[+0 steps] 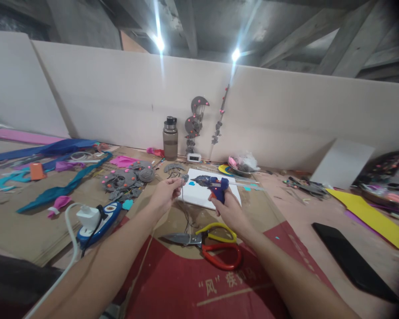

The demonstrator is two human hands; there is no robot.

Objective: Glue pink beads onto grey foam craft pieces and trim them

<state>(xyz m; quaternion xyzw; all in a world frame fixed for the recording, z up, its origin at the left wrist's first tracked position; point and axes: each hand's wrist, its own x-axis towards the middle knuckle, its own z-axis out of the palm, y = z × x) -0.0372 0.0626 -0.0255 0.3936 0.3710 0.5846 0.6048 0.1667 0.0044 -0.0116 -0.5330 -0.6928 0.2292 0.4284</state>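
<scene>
My right hand [228, 206] is wrapped round the handle of a blue glue gun [216, 186], its dark nozzle pointing left. Between the fingertips of my left hand [171, 188] is a small grey piece [185, 178], with grey cord [183, 206] hanging below it. The nozzle is close to this piece, with a gap between them. Behind both hands lies a white sheet [199, 199] with a blue cut-out [192, 183] on it. Scissors [202, 241] with one yellow and one red handle lie below the hands, partly on the red cardboard.
A blue power strip [99, 226] with a white plug stands at left, near grey pieces with pink dots [123, 179]. A bottle [170, 139] and a small digital clock [194, 157] stand at the back. A black phone [352, 261] and yellow sheet [372, 217] lie right.
</scene>
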